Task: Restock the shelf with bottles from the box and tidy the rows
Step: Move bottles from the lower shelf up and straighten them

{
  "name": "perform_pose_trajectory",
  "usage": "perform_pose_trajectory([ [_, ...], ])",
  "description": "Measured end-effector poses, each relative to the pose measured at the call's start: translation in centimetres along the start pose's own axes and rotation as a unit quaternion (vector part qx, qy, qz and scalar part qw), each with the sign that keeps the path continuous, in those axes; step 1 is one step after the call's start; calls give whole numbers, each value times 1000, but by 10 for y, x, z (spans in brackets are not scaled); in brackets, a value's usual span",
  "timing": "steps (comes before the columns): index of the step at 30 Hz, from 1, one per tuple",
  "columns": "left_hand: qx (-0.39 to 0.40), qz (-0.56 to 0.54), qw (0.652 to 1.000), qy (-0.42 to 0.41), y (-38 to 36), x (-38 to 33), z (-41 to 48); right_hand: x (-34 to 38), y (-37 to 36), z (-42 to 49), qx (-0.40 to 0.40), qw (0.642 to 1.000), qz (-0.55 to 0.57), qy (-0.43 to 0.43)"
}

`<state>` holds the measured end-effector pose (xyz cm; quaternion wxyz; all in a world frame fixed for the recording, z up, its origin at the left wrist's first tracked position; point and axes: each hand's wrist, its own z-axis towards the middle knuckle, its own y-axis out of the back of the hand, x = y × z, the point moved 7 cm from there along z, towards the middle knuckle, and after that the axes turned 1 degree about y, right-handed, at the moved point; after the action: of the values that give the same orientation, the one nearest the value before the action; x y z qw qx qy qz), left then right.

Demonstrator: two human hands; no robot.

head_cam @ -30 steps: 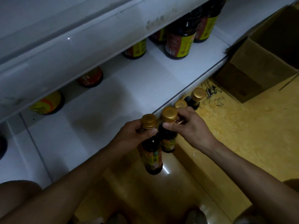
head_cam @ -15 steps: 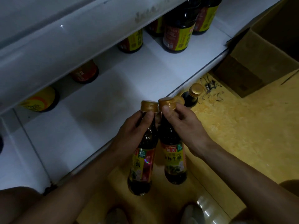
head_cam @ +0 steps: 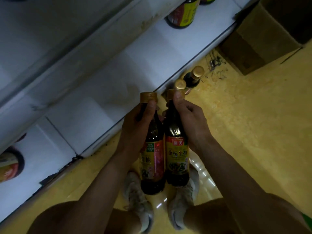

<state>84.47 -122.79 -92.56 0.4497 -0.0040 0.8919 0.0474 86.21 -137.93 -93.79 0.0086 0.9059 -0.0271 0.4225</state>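
I hold two dark sauce bottles with gold caps side by side above the floor. My left hand grips the neck of the left bottle. My right hand grips the neck of the right bottle, thumb up at its cap. Both bottles hang upright in front of the white bottom shelf. Two more gold-capped bottles stand on the floor by the shelf edge. The open cardboard box sits on the floor at the upper right.
A large dark bottle with a yellow-red label stands on the shelf at the top; another sits at the far left. An upper shelf's edge overhangs. My shoes stand on the yellow floor below.
Both hands have lifted the two bottles off the floor and drawn them up and toward me. The view has tilted down, so my shoes and knees show.
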Motion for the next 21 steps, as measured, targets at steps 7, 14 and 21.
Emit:
perform_pose_trajectory([
  [7, 60, -1, 993, 104, 3, 11, -54, -9, 10, -63, -13, 997, 8, -74],
  [14, 97, 24, 980, 172, 2, -9, -137, 0, 23, -149, 18, 993, -32, -115],
  [21, 96, 23, 985, 145, -1, -118, -203, 100, 35, -221, 19, 994, -4, -106],
])
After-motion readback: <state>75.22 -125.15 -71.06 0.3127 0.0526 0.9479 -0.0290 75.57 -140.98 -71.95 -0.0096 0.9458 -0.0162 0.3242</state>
